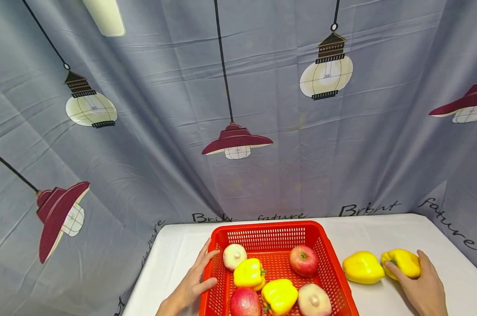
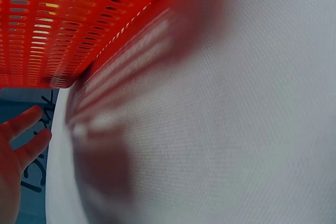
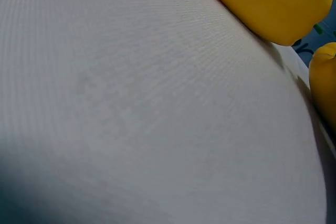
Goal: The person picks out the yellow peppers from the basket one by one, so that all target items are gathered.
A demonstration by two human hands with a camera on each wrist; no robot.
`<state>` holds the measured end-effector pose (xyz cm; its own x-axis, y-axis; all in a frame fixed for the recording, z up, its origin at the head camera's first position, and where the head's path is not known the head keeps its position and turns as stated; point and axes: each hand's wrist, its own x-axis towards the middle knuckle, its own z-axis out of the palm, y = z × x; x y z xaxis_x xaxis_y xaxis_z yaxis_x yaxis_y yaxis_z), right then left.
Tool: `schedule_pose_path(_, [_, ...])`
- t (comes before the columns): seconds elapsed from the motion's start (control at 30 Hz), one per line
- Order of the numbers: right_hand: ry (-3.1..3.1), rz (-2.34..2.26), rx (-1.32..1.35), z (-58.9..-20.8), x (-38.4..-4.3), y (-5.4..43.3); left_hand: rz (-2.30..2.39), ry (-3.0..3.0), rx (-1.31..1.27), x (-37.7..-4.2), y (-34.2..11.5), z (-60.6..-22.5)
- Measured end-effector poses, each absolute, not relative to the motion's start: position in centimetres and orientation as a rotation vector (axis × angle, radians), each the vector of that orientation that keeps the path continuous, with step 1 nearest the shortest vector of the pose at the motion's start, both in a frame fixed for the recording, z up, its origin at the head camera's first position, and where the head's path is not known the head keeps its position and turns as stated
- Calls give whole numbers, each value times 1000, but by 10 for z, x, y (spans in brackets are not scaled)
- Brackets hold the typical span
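At the right of the head view, my right hand [image 1: 424, 281] grips a yellow bell pepper [image 1: 405, 262], thumb on its near left side and fingers behind its right. A second yellow bell pepper [image 1: 363, 267] lies just left of it on the white cloth. Both peppers appear at the upper right of the right wrist view, where the hand itself is out of sight. My left hand [image 1: 195, 281] has its fingers spread at the left rim of the red plastic basket [image 1: 338, 272]. In the left wrist view, two extended fingers [image 2: 34, 148] show below the basket's perforated wall.
Inside the basket are two yellow peppers [image 1: 279, 297], a red apple [image 1: 303, 260], another red fruit [image 1: 245, 302] and two pale round pieces with small knobs [image 1: 234, 256]. A white-covered table [image 1: 380, 232] bears everything. Behind it hangs a grey curtain [image 1: 262, 184] printed with lamps.
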<state>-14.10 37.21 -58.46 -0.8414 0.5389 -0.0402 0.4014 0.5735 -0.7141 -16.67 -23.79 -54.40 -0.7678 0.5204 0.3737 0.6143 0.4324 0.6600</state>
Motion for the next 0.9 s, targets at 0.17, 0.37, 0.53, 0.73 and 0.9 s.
schedule_pose_path(0.17, [-2602,1123,-752,-586,-140,370,-1269,-2566,-1017,-166,-238,-544])
schedule_pose_path(0.37, [-2581,1116,-773,-586,-139,369,-1281,-2560,-1028,-166,-237,-544])
schedule_pose_path(0.53, [-2593,1119,-772,-588,-139,370,-1269,-2560,-1024,-166,-238,-543])
schedule_pose_path(0.73, [-2604,1131,-743,-587,-139,372,-1294,-2558,-1029,-166,-237,-542])
schedule_pose_path(0.9, [-2613,1134,-749,-584,-137,374,-1310,-2556,-1030,-166,-237,-543])
